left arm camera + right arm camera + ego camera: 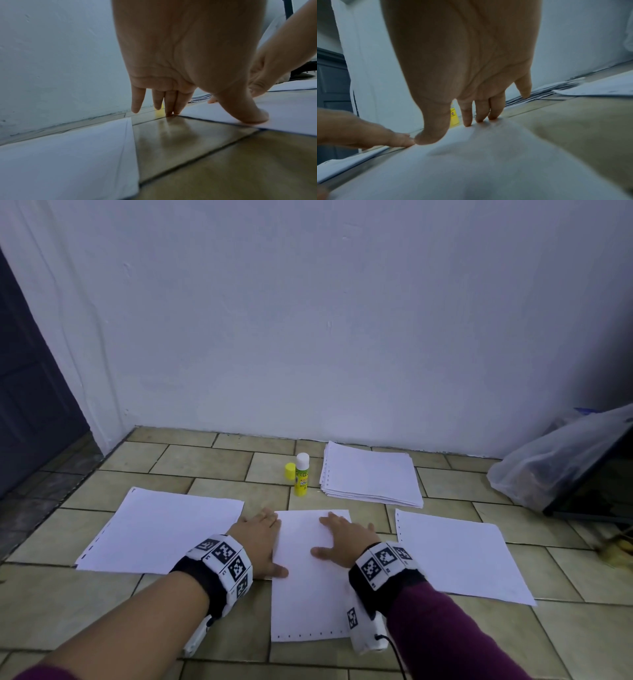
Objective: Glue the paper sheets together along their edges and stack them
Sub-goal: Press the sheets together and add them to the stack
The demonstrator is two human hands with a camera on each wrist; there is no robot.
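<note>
Both hands flat, pressing middle sheet [308, 573] on floor [191, 470].
Left hand [258, 537] on its left edge, right hand [342, 539] on top, fingers straight; press evenly along edges, glue stick [301, 474] uncapped just behind.

Glue stick [301, 475], standing at far centre: green label, lettering too blurred to read. No other legible text.

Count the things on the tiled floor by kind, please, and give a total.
Single white paper sheets lying flat: 3 (left, middle, right)
Piles of white paper sheets: 1
Yellow glue sticks, uncapped: 1
Loose yellow caps: 1
Clear plastic bags: 1
Total: 7
</note>
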